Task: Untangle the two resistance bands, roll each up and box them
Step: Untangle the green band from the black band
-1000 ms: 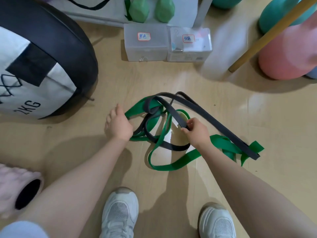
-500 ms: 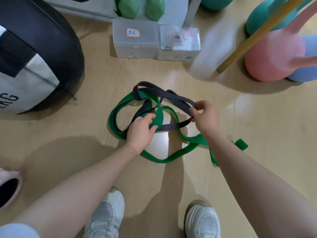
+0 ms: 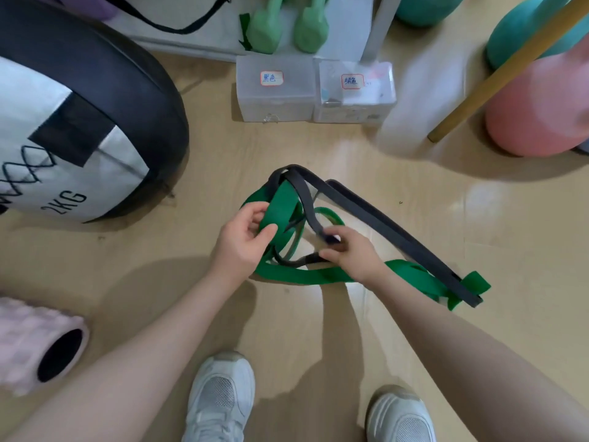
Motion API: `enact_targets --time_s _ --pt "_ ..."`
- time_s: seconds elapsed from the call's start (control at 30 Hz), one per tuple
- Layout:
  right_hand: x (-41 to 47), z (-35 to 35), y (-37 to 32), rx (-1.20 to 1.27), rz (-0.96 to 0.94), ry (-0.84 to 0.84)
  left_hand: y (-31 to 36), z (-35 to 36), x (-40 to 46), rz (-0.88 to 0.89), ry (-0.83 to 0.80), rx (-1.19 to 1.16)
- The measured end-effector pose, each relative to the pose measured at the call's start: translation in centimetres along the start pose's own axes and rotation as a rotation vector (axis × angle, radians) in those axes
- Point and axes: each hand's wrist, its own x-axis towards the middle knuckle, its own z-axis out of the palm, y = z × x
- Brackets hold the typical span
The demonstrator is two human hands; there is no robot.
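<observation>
The left hand [image 3: 243,240] grips a flat, wide fold of the green band [image 3: 280,205] between thumb and curled fingers. The right hand [image 3: 349,253] pinches a strand of the black band [image 3: 376,215], narrower and matte dark grey. Both bands are looped through each other just above the wooden floor [image 3: 414,330], in front of the person's white shoes [image 3: 220,397]. Their long ends trail right along the floor, lying together. Beyond the tangle stand two clear labelled boxes [image 3: 275,90] side by side.
</observation>
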Motion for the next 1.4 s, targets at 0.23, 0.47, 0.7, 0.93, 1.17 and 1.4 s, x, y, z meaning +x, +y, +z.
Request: enact_targets --time_s 0.23,0.47,0.7,0.93,1.17,1.4 --pt "-0.8 1.8 -4.9 0.413 0.060 0.125 -0.2 2.6 0.0 -0.182 -0.222 0.160" --pt "-0.2 -0.4 -4.5 0.318 0.314 0.265 -2.6 1.5 2.0 0.013 -0.001 0.326" --pt "-0.8 -5.8 -3.3 0.032 0.194 0.359 -1.5 2.9 7.2 -0.142 0.022 0.383" --pt "-1.2 -4.4 0.0 -0.608 0.348 0.352 -1.3 3.4 7.8 -0.291 0.011 0.319" --pt "0.9 0.1 -4.8 -0.752 -0.302 0.436 -2.7 0.0 5.7 -0.349 0.059 -0.158" --pt "5.1 3.9 -7.7 -0.649 -0.312 0.016 -4.3 -0.8 3.7 -0.356 0.057 -0.108"
